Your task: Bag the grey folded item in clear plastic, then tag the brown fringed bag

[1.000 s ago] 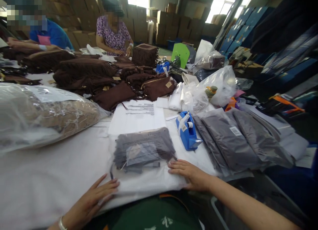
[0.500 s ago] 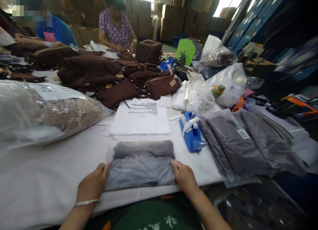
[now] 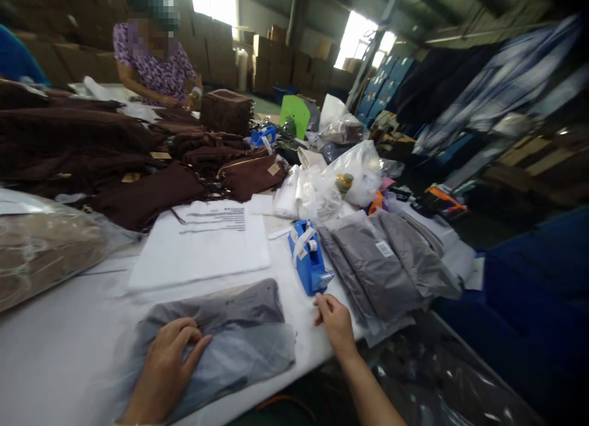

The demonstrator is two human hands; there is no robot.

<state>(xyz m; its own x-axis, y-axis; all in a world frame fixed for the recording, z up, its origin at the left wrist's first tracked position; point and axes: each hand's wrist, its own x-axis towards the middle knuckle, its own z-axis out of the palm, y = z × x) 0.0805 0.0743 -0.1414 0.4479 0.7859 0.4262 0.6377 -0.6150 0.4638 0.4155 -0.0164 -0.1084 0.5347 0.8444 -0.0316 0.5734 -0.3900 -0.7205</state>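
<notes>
A grey item in a clear plastic bag (image 3: 239, 334), its flap folded over, lies on the white table (image 3: 59, 328) near the front edge. My left hand (image 3: 168, 361) presses flat on the bag's left part. My right hand (image 3: 334, 315) is off the bag, fingers loosely curled, just below the blue tape dispenser (image 3: 307, 257); whether it holds anything I cannot make out.
A row of bagged grey items (image 3: 381, 269) lies right of the dispenser. A stack of white printed bags (image 3: 202, 242) sits behind. Brown fringed bags (image 3: 138, 168) and a large clear bag (image 3: 41, 242) fill the left. A person (image 3: 154, 70) works at the far end.
Both hands folded the bag's flap over the grey item. My right hand then left the bag and moved right to the tape dispenser; the view swung right.
</notes>
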